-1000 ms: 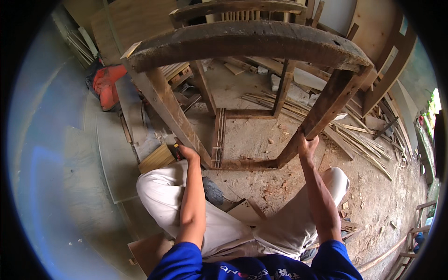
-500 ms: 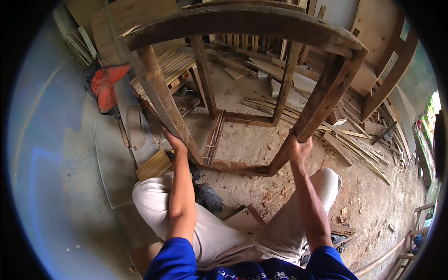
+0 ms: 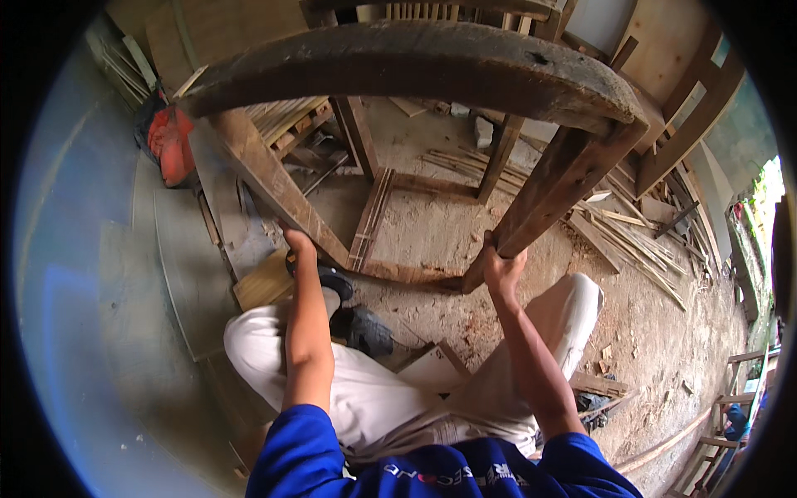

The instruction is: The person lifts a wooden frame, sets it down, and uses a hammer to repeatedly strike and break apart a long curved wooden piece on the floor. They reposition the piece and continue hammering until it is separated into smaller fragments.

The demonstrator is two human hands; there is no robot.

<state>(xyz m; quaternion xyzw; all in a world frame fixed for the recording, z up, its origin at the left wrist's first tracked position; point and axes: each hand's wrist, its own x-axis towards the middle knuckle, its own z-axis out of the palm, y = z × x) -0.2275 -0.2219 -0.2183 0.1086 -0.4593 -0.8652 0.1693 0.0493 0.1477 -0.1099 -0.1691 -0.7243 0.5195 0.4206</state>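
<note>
We see a large, rough wooden chair frame (image 3: 415,75) filling most of the view, tipped toward us so that its broad curved top rail arches across the upper part and its legs run down to a lower crossbar resting on the dusty floor (image 3: 432,224). Around it the floor carries a spread of thin wooden slats (image 3: 631,236) to the right and a stack of boards (image 3: 282,116) behind the left leg, with a red bag (image 3: 170,141) lying further left. Below the frame we see white trousers (image 3: 365,390) over bent knees and blue sleeves at the lower edge. A small flat block of wood (image 3: 264,282) lies just beside the left knee. Our left hand (image 3: 300,246) has its grip wrapped closed around the lower part of the left leg of the frame. Our right hand (image 3: 501,267) has its grip closed around the lower end of the right leg, near the crossbar.
</note>
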